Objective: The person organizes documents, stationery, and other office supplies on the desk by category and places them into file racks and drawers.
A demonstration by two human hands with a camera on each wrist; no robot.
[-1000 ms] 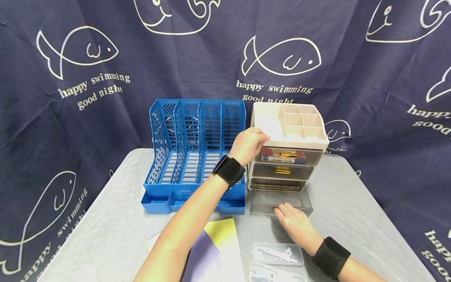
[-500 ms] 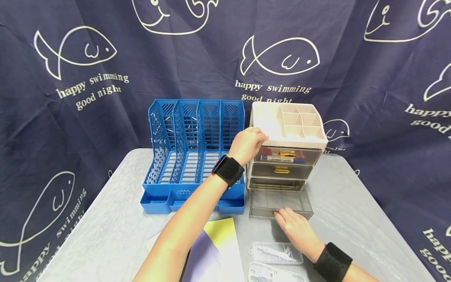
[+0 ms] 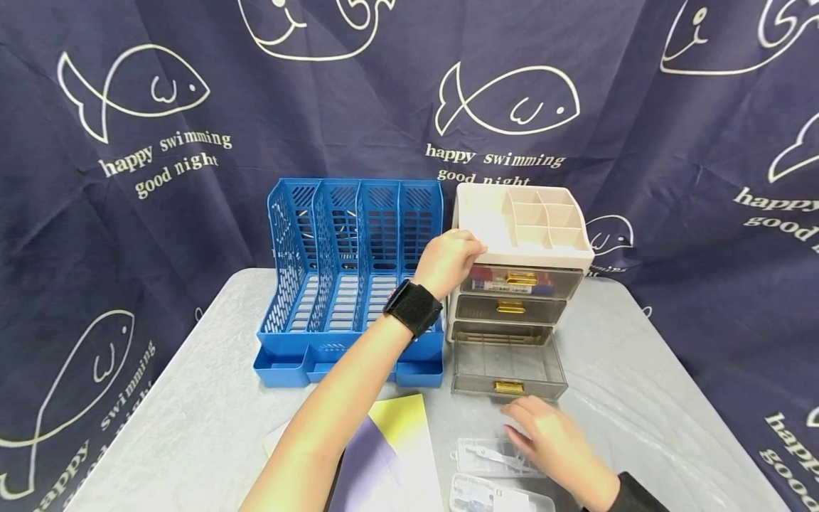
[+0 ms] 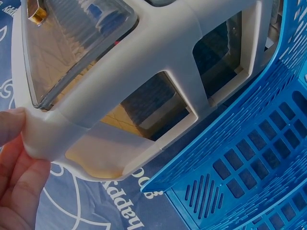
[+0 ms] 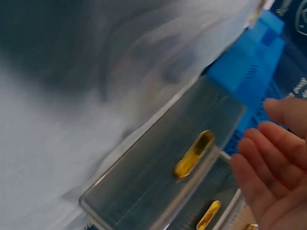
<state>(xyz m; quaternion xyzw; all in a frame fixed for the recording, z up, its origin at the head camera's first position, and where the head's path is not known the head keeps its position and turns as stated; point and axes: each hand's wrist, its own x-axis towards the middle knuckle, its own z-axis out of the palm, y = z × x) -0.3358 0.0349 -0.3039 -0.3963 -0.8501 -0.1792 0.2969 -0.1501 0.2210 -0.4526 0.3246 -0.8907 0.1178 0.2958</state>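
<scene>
Since a second ago the right hand (image 3: 553, 444) has left the bottom drawer (image 3: 508, 363) and come back over the clear case (image 3: 493, 457), fingers loose, gripping nothing. Left hand (image 3: 450, 262) curls round the organizer (image 3: 521, 235) at its top-left corner; bracing there should stop it sliding. Pulled out, the drawer points toward the person, its long axis running front to back from the organizer.

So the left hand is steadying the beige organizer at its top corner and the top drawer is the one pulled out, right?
Not quite. The left hand does hold the beige organizer at its top corner, but the head view shows the bottom drawer pulled out. The top drawer is closed.
</scene>
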